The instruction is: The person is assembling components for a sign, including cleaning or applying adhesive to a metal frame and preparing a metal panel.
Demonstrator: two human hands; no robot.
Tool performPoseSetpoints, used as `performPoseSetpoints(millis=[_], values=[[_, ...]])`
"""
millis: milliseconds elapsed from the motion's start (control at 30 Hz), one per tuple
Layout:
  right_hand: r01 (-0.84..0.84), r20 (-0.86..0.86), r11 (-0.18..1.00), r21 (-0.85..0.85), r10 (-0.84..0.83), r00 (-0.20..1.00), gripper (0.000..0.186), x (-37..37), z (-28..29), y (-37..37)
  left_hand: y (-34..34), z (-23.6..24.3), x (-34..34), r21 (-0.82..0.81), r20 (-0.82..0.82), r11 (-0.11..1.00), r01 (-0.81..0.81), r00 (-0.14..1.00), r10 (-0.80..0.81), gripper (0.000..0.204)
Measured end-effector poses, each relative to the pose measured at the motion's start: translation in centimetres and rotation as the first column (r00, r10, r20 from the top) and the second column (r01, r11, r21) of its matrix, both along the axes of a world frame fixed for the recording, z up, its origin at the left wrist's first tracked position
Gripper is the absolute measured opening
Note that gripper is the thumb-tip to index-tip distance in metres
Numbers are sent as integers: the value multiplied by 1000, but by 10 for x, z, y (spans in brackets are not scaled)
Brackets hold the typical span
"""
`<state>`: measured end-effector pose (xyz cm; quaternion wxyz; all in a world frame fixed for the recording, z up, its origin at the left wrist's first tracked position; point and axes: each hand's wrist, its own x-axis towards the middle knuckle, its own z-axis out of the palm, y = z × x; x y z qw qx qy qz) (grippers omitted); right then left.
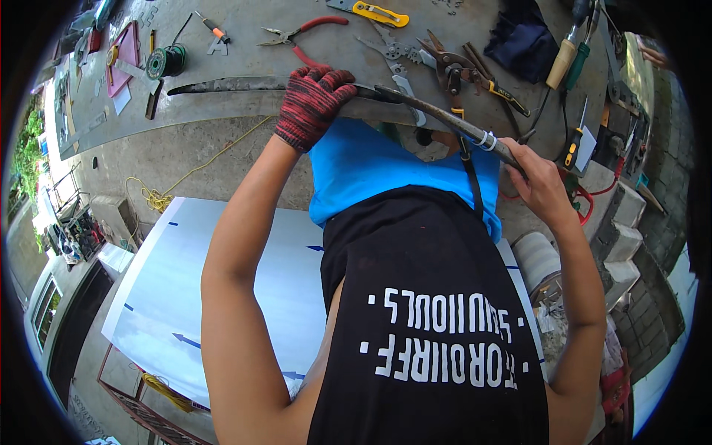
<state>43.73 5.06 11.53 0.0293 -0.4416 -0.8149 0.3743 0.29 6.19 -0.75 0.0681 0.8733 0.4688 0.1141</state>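
My left hand [315,104], in a red and black knitted glove, is closed around the middle of a long, narrow, dark blade-like piece [226,85]. Its flat, slightly bowed end points left over the table edge. To the right it meets a curved, slim grey-brown section [437,113] with a white band [486,141] around it. My bare right hand [535,178] grips the far right end of that section. A dark strap [472,182] hangs below it against my blue shorts [400,167]. Red-handled pliers [311,33] lie just beyond my gloved hand.
Across the grey worktable [230,55] lie a green wire spool [166,61], a yellow utility knife [380,13], tin snips [452,67], locking pliers [393,50] and dark cloth [523,41]. A white sheet [200,282] and yellow cord [156,199] are lower left; concrete blocks [623,241] stand right.
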Motion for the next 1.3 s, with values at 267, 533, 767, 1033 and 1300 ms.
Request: performPoseSetpoints(millis=[267, 533, 767, 1033, 1300], values=[[-59, -51, 998, -27, 58, 997, 61, 9, -9, 23, -1, 1, 1, -32, -15, 999, -15, 1000, 15, 23], [-80, -54, 997, -1, 80, 995, 66, 11, -16, 13, 0, 1, 1, -17, 19, 1000, -12, 1000, 12, 22], [-39, -66, 998, -54, 36, 997, 63, 14, -27, 4, -1, 0, 0, -22, 25, 1000, -13, 1000, 13, 21], [-116, 12, 992, -57, 117, 993, 63, 9, -9, 25, -1, -1, 1, -25, -4, 999, -29, 1000, 29, 23], [-75, -68, 994, -82, 70, 995, 59, 6, -6, 25, -1, 0, 1, -19, 13, 1000, -24, 1000, 25, 22]])
